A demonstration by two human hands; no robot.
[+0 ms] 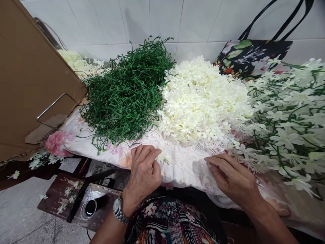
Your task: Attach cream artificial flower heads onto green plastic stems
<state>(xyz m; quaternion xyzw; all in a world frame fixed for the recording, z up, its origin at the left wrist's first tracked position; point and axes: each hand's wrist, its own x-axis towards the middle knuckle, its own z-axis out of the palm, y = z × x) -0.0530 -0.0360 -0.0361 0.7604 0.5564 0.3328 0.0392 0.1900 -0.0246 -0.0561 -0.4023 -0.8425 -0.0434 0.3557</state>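
Observation:
My left hand (146, 166) is over the front of the floral cloth, its fingers curled and closed. Close beside its fingertips is a pale artificial flower head (165, 158); I cannot tell whether the fingers touch it. To the right, my right hand (233, 174) is pinched, thumb against fingers; anything between them is too small to make out. Just behind that hand lie thin white strands (215, 144). A heap of cream flower heads (203, 101) and a tangle of green plastic stems (129, 91) rest behind my hands. Assembled white flowers on stems (289, 132) are piled at the right.
A cardboard box (33, 74) stands at the left, near a bent metal handle (53, 108). Below on a dark wooden bench (104, 200) sits a cup of dark liquid (89, 207). A black floral bag (254, 57) leans against the tiled wall (162, 20).

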